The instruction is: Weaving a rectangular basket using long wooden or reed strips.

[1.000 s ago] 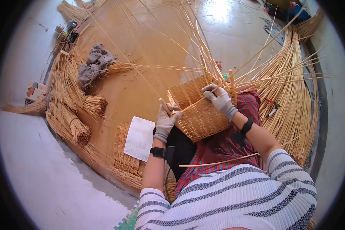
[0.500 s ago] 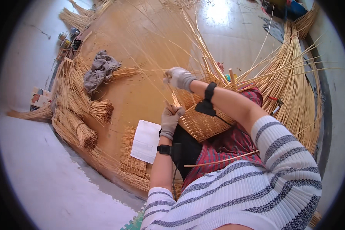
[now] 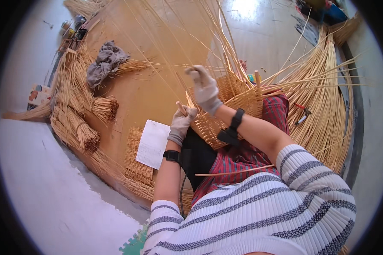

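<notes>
A half-woven wicker basket [image 3: 208, 127] lies tilted across my lap, with long loose strands rising from its far side. My left hand [image 3: 181, 124], in a pale work glove, is closed round the basket's near-left corner, where the end of a thick stake [image 3: 181, 107] sticks out above the fingers. Over the basket's left side is my right hand [image 3: 206, 91], also gloved, its fingers bent. A thin wicker strand [image 3: 170, 64] runs to about its fingertips, which seem to pinch it, though the grip itself is too small to see well.
Bundled wicker [image 3: 87, 138] and a grey cloth [image 3: 106, 61] lie at left. A woven panel [image 3: 138, 170] under a paper sheet [image 3: 153, 144] is beside my left forearm. A large wicker sheaf [image 3: 323, 110] spreads at right, with a red-handled tool [image 3: 303, 109] on it. A loose rod [image 3: 234, 174] crosses my lap.
My right hand has turned from reaching leftward to a more upright pose, fingers higher. My left hand keeps its hold at the basket's corner. The whole view has shifted slightly.
</notes>
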`<state>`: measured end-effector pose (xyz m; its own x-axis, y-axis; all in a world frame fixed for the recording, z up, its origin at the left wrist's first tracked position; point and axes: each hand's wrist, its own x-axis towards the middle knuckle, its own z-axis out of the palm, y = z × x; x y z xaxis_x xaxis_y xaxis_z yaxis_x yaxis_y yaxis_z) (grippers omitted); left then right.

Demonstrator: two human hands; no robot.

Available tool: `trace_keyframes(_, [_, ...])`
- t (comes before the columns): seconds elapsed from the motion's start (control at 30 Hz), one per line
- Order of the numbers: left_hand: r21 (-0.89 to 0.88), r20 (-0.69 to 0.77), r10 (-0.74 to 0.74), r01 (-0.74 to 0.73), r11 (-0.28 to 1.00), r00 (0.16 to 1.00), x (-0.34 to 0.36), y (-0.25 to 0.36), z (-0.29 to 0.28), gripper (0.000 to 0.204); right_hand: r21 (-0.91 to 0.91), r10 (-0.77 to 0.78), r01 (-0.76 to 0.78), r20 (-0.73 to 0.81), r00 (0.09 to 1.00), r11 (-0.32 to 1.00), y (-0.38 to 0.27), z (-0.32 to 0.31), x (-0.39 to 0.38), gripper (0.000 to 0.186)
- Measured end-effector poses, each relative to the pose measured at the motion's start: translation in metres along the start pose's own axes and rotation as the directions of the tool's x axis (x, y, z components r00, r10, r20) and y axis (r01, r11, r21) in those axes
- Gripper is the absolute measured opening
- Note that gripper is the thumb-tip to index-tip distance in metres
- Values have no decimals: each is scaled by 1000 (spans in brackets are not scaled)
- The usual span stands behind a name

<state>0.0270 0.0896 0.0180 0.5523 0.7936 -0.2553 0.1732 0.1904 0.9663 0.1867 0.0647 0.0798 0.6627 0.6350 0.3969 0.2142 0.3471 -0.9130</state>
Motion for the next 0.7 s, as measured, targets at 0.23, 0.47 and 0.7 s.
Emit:
trace_keyframes(0.23, [172,-323,47,10,985,945,8,1,29,49,85,111,-116,63,992,990,8,-97,-50,14])
trace_keyframes(0.47, [573,-531,680,-377,728,506,-12,38,47,24,22,516,-526,167,840,850,23,-151,-19,9])
trace_keyframes(0.7, [357,-44,-161,166,919,986,1,28,100,25,-450,-69,343,523,850,824,20,-123,22,32])
